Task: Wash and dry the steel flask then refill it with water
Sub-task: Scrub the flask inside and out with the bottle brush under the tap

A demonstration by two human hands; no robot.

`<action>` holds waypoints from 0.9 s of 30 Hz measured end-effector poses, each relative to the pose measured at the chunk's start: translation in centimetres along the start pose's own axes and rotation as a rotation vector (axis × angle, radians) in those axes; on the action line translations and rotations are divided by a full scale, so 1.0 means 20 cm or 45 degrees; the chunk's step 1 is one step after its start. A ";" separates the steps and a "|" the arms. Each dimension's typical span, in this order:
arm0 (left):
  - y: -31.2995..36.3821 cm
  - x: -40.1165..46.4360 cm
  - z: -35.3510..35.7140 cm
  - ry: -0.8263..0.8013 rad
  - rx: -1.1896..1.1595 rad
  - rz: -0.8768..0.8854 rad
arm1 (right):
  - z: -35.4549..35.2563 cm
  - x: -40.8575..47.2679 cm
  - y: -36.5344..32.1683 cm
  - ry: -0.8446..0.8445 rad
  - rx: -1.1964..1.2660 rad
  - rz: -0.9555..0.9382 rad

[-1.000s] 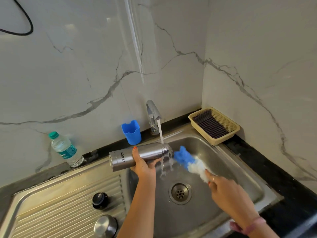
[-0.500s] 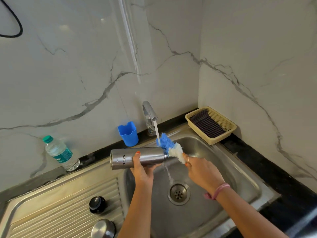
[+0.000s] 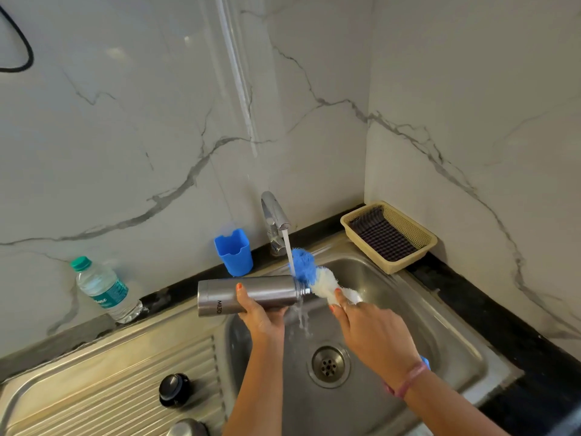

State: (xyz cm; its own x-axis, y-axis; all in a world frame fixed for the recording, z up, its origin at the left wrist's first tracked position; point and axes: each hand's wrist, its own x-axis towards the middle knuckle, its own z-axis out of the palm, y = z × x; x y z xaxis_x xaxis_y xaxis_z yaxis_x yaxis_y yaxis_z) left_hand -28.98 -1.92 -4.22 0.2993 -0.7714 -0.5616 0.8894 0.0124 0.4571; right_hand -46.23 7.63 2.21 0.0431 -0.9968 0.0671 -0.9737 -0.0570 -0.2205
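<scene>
Marble-veined walls met in a corner behind a steel sink set in a dark worktop. Over the basin the left hand gripped the steel flask from below, thumb curled over its top side. It was a brushed, cylindrical body with dark lettering near the base. It lay level, long axis left to right, open mouth pointing right beneath the running tap. The right hand was closed round a blue-and-white bottle brush at the mouth.
</scene>
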 end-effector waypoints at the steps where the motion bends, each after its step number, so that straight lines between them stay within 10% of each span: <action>1: 0.01 0.00 0.01 0.015 0.002 0.011 | 0.00 -0.04 0.00 -0.005 -0.022 -0.010; 27: -0.05 -0.05 0.02 -0.008 0.003 -0.071 | -0.06 -0.02 0.05 -0.249 0.550 0.237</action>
State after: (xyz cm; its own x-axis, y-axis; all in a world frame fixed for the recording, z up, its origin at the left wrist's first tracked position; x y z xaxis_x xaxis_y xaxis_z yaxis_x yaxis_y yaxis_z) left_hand -30.28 -1.46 -3.84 0.2469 -0.7749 -0.5819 0.9039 -0.0323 0.4266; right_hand -47.43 7.94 3.11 -0.0408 -0.9818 -0.1854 -0.7892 0.1455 -0.5967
